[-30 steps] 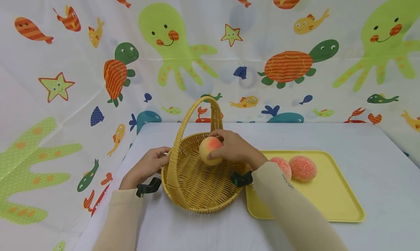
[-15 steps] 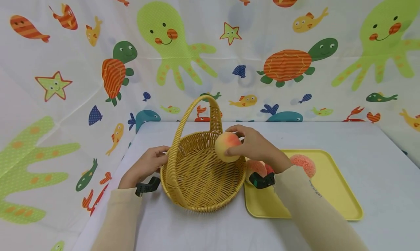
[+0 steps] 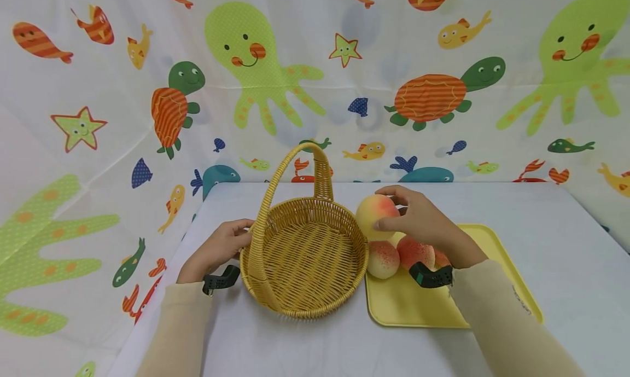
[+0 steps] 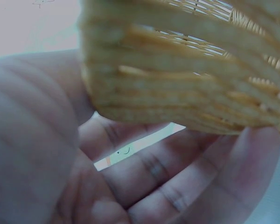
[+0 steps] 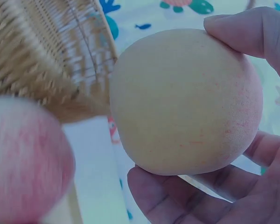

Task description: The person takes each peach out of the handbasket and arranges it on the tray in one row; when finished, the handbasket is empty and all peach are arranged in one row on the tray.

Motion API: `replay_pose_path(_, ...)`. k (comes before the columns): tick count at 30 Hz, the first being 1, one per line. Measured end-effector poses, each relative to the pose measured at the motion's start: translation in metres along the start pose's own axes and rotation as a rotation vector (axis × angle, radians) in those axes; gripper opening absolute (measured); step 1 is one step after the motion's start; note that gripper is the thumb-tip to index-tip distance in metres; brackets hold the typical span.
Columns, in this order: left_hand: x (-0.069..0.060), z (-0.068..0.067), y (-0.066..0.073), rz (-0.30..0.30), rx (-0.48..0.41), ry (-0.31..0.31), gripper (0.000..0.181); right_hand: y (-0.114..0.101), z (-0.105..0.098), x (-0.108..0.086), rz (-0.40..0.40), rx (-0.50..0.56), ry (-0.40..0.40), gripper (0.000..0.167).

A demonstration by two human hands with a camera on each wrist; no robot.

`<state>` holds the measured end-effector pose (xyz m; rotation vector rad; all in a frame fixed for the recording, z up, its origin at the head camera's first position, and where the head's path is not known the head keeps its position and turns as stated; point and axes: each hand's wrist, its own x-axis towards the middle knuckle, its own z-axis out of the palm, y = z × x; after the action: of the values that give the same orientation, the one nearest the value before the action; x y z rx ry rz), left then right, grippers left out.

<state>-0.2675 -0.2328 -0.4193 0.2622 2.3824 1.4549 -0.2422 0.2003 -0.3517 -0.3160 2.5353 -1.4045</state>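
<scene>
A round wicker basket (image 3: pixel 310 265) with a tall arched handle stands on the white table. My left hand (image 3: pixel 221 248) holds it at the left side; in the left wrist view, fingers (image 4: pixel 177 172) curl under the wicker wall (image 4: pixel 177 79). My right hand (image 3: pixel 423 221) grips a yellow peach (image 3: pixel 374 217) with a red blush, just right of the basket rim and above the yellow tray's back-left corner. In the right wrist view the thumb and fingers wrap around this peach (image 5: pixel 182 102). The basket's inside shows only bare weave.
On the yellow tray (image 3: pixel 413 310) lie a pale, red-speckled peach (image 3: pixel 383 261) and a redder peach (image 3: pixel 415 251), with another partly behind the right wrist. The tray sits close against the basket's right side. A white cloth with printed sea animals hangs behind and at left.
My right hand has carried the peach from over the basket's inside rightward, past the rim to the tray's back-left corner. My left hand and the basket stay in place.
</scene>
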Motion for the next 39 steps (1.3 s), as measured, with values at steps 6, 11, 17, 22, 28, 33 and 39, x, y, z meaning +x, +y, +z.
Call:
replay_pose_path(6,-0.001,0.000,0.000,0.004,0.003,0.000,0.041,0.014,-0.017,-0.016,0.040,-0.004,0.040,0.069)
replay_pose_path(11,-0.002,-0.001,0.000,-0.007,0.006,0.004,0.042,0.024,-0.029,-0.027,0.035,-0.013,0.068,0.069)
replay_pose_path(17,-0.002,-0.002,0.000,-0.014,0.013,0.006,0.043,0.036,-0.043,-0.036,0.050,-0.035,0.094,0.071)
replay_pose_path(22,-0.002,-0.002,0.001,-0.016,0.007,0.002,0.043,0.046,-0.052,-0.044,0.060,-0.047,0.114,0.072)
replay_pose_path(28,-0.001,-0.001,0.001,-0.013,0.002,0.002,0.043,0.058,-0.060,-0.052,0.079,-0.064,0.136,0.072)
replay_pose_path(33,-0.001,0.000,-0.001,-0.008,0.001,0.001,0.043,0.069,-0.069,-0.058,0.106,-0.082,0.156,0.075)
replay_pose_path(39,0.000,0.000,-0.001,-0.004,0.006,-0.001,0.041,0.083,-0.082,-0.066,0.140,-0.109,0.186,0.077)
